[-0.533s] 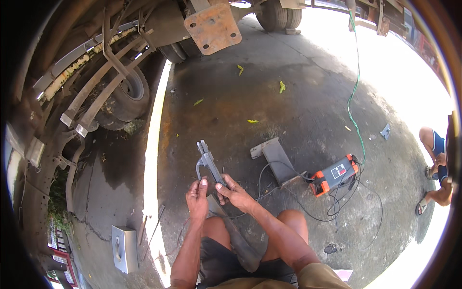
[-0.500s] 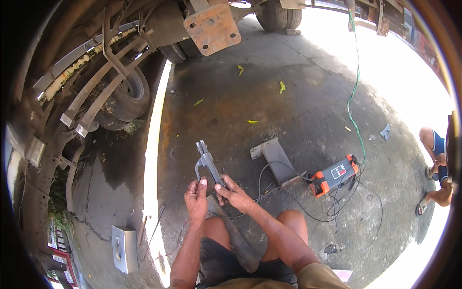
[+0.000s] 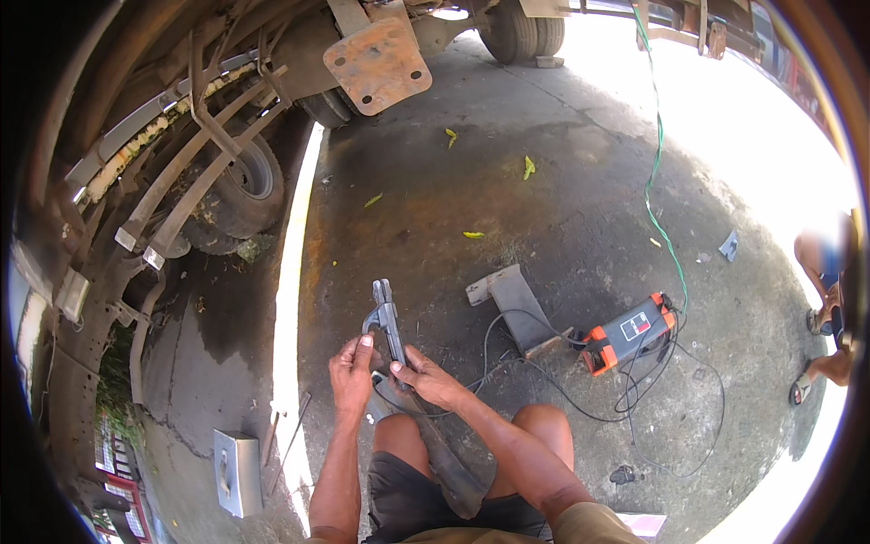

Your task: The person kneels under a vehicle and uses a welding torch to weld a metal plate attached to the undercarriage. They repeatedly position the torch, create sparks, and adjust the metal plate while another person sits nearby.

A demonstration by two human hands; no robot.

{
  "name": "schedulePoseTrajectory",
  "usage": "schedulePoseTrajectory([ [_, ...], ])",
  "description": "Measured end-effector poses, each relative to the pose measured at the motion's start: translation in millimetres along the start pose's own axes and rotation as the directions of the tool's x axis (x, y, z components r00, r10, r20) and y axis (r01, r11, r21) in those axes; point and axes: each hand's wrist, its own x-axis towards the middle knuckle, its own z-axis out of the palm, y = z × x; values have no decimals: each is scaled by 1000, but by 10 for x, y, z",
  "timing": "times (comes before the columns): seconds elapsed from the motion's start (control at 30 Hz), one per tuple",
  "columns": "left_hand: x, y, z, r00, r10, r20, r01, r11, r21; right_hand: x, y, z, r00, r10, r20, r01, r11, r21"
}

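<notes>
I hold an electrode holder upright in front of my knees, its jaws pointing away from me. My right hand is closed round the lower part of its handle, thumb on top. The fingers of my left hand pinch the curved lever on its left side. Whether the jaws grip a rod cannot be made out. A dark cable runs from near the hands to an orange and dark grey welding machine on the right. Below the hands, a long dark flat piece slants between my thighs.
An angled steel piece lies ahead, left of the welder. A silver metal box stands at lower left beside thin rods. Truck frame parts and a rusty plate hang overhead. Another person squats at far right. A green cable trails from above.
The electrode holder has tilted more upright and come slightly nearer to me. My left hand has shifted a little left, still on the lever. My right hand stays on the handle.
</notes>
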Motion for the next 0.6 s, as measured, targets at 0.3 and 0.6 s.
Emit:
schedulePoseTrajectory([
  [0.3,-53,-57,2,993,-84,81,73,988,136,-89,-173,4,986,78,-145,-119,948,-294],
  [0.6,-76,-86,18,996,-37,85,21,983,180,0,35,-64,965,-180,-192,63,865,-499],
])
